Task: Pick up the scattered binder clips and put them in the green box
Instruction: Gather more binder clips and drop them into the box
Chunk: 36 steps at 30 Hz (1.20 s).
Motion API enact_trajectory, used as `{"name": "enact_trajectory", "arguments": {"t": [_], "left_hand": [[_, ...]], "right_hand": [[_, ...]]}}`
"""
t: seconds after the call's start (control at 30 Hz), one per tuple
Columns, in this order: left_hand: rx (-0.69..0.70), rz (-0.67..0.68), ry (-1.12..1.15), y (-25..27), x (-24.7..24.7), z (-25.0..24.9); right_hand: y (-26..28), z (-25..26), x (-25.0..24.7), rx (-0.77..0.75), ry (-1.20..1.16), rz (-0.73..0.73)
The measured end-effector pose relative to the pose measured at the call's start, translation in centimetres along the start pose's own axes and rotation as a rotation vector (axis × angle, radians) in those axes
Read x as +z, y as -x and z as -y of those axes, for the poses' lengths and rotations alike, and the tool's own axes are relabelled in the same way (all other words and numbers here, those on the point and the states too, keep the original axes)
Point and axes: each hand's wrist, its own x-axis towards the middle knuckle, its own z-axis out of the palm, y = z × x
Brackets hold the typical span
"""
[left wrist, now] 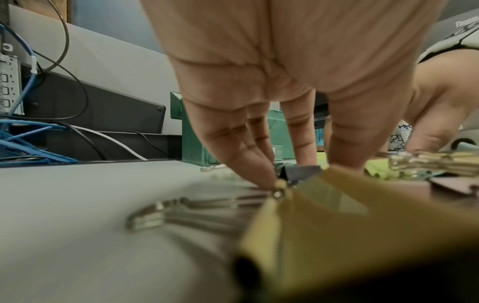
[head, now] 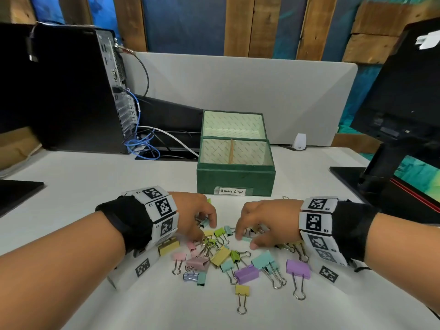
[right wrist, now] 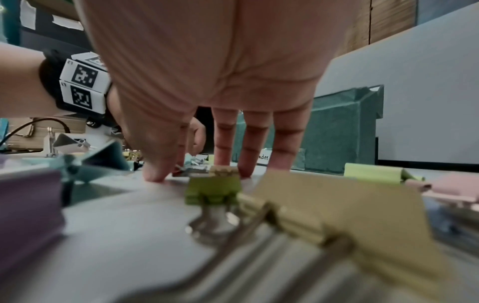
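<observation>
Head view: both hands low over a pile of binder clips at lower center of the frame, on the white counter. Left hand palm down, fingers curled into the far left edge of the pile. Right hand palm down, fingers bent down, thumb stretched toward the lower center. Whether either hand actually pinches a clip cannot be told from above.

Green box sits just beyond the hands at frame center, lid open and standing up behind it, a white label reading "Binder Clips" on its front. No clips show inside, only a thin wooden stick. Clips in the pile are pastel: yellow, pink, green, teal, purple. 1 yellow clip lies alone nearest the bottom of the frame.

Left wrist view adds: fingertips of the left hand bunched together and pointing down, touching the counter next to a dark clip; a firm pinch is not clear. A big blurred yellow clip fills the lower right.

Right wrist view adds: the right hand's fingertips spread apart, tips down on the counter among small clips, thumb planted at center left, nothing clearly held. A green clip sits in front of them.

Computer tower with blue cables upper left; a monitor at right.
</observation>
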Motion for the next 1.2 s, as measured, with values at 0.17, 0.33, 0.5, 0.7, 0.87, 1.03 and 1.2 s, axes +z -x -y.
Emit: {"name": "enact_trajectory", "arguments": {"t": [0.17, 0.33, 0.5, 0.7, 0.87, 1.03, 1.2], "left_hand": [[-0.003, -0.011, -0.024, -0.3, 0.2, 0.2], [-0.009, -0.007, -0.012, -0.5, 0.2, 0.0], [0.002, -0.025, 0.057, -0.2, -0.1, -0.3], [-0.023, -0.03, -0.021, -0.5, -0.1, -0.1], [-0.026, -0.039, -0.025, -0.6, -0.1, -0.1], [-0.042, -0.144, 0.046, -0.3, 0.0, -0.1], [0.003, -0.197, 0.142, -0.1, -0.6, 0.2]], "right_hand": [[-0.2, -0.4, 0.4, 0.033, 0.004, -0.039], [-0.4, -0.5, 0.3, 0.06, -0.016, -0.037], [-0.2, -0.6, -0.2, 0.084, -0.059, -0.062], [-0.7, -1.1, 0.0, 0.08, -0.021, -0.063], [-1.0, -1.8, 0.1, 0.084, 0.012, -0.085], [-0.8, -2.2, -0.8, 0.09, -0.052, -0.17], [-0.9, -3.7, -3.9, 0.18, -0.311, -0.397]]}}
